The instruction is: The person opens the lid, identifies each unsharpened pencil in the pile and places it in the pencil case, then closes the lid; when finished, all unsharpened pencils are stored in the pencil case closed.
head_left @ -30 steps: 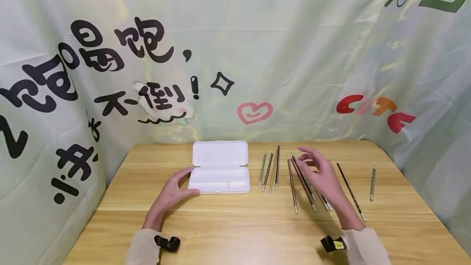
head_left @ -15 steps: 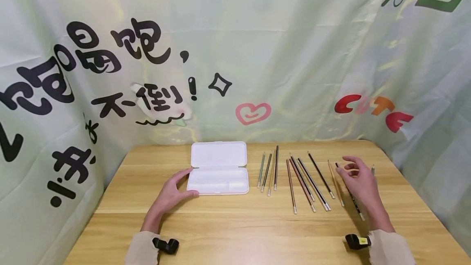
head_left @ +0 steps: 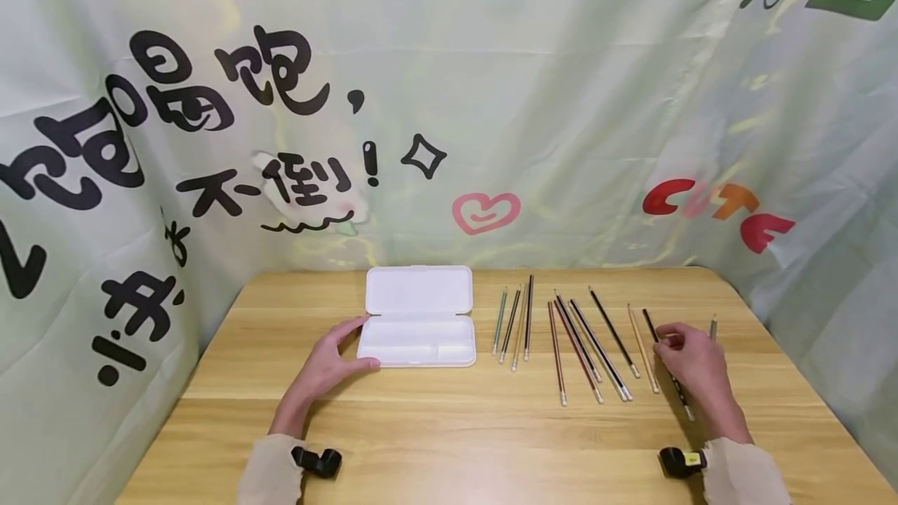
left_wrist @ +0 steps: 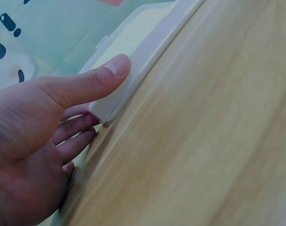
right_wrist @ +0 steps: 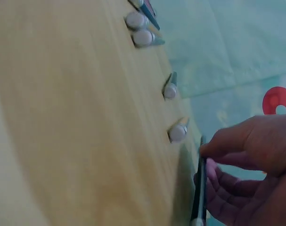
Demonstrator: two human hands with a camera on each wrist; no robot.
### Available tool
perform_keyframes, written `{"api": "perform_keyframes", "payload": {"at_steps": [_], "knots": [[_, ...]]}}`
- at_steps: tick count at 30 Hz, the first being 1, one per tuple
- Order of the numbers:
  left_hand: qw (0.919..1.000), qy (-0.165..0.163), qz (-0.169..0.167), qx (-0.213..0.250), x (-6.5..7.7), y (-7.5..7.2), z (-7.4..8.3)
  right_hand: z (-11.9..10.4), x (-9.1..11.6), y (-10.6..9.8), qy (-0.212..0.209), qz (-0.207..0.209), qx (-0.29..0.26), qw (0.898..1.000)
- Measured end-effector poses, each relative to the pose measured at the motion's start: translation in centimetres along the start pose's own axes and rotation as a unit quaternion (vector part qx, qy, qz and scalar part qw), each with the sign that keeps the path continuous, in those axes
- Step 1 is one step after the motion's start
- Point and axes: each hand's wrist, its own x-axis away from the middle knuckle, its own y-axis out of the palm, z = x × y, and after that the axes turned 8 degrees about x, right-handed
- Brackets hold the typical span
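Left hand [head_left: 331,363]: holding the left end of a white pencil case [head_left: 400,332], thumb along the near edge, fingers about the far left corner. Case sits on the wooden bench [head_left: 484,443], left of the pencils; its hinged lid [head_left: 418,290] is tipped back towards the backdrop.

Right hand [head_left: 696,361]: thumb and fingers pinching a dark pencil [head_left: 680,394] at the right of the bench, eraser end pointing towards the person.

Just left of that, a natural-wood pencil [head_left: 643,349], then a slim black pencil [head_left: 614,333]. Further left, a cluster of dark and reddish pencils lying close together, a red-brown pencil [head_left: 557,353] at its left side. Near the case, four more side by side, a green pencil [head_left: 500,323] leftmost. A grey-green pencil [head_left: 713,327] shows partly behind the right hand.

Behind: printed cloth backdrop [head_left: 575,115], black lettering at left, pink heart [head_left: 486,213] mid-cloth. Beige sleeves [head_left: 270,470] on both arms.
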Motion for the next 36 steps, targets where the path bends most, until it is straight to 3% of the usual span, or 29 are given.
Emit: {"api": "perform_keyframes", "payload": {"at_steps": [7,16,22,29,36], "knots": [[0.9999,0.001,-0.011,0.003,0.0,0.1,-0.1,-0.3,0.3,-0.9,0.027,0.024,-0.034,0.999],[0.9999,0.01,-0.004,0.003,-0.3,0.0,0.0,-3.0,0.1,-1.8,0.002,0.04,-0.078,0.996],[1.0,0.003,-0.002,-0.001,-0.2,0.0,0.0,-4.6,-0.1,-1.3,-0.023,0.06,-0.118,0.991],[1.0,0.0,-0.002,-0.004,-0.2,0.0,0.0,-6.1,0.0,-0.2,-0.045,0.025,-0.162,0.985],[0.9999,-0.009,-0.003,0.004,-0.2,-0.1,0.1,-8.6,0.3,0.5,-0.032,0.013,-0.183,0.983]]}}
